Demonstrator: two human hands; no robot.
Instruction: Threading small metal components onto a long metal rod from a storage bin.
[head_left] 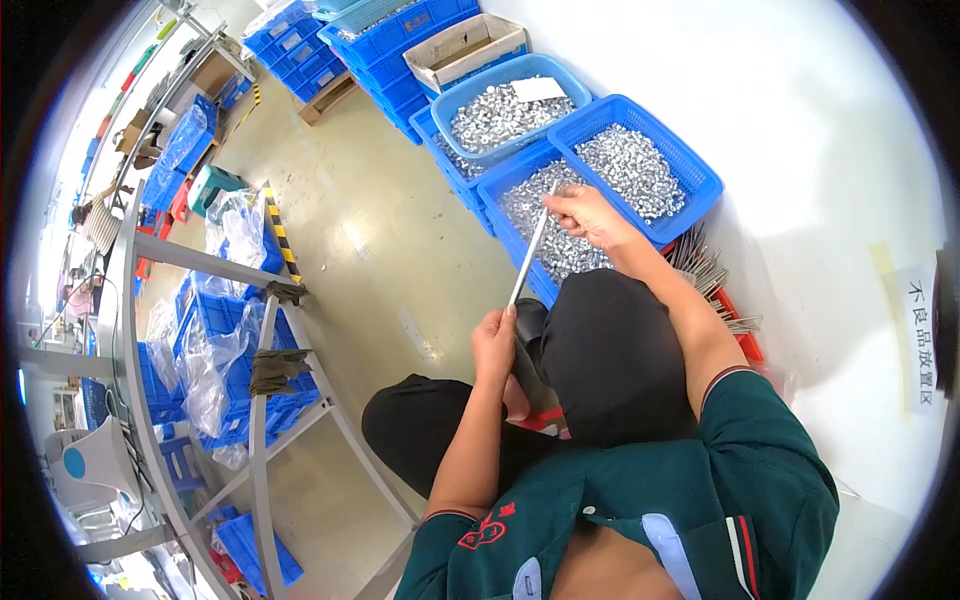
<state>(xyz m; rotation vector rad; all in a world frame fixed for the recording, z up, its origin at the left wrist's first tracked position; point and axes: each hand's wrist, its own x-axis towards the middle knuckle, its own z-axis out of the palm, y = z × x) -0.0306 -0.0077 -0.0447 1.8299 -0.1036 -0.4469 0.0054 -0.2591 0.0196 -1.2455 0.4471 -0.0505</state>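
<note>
A slim silvery metal rod (530, 258) slants between my two hands over the edge of a blue crate. My left hand (494, 345) is closed round its lower end, above my knees. At the upper end, my right hand (588, 215) pinches the rod over the crate (489, 208). Many small silvery metal parts (575, 258) fill that crate, partly hidden by my right hand and knee. Just to the right, a blue basket (712, 188) holds more small metal pieces (640, 170). Whether any pieces sit on the rod is too small to tell.
Several thin metal rods (698, 262) lie by a red tray (752, 346) right of my knee. Behind the crates stand a light blue tub (445, 118) of metal parts and a wooden box (430, 62). A grey metal frame (200, 262) rises at left, near blue crates under plastic.
</note>
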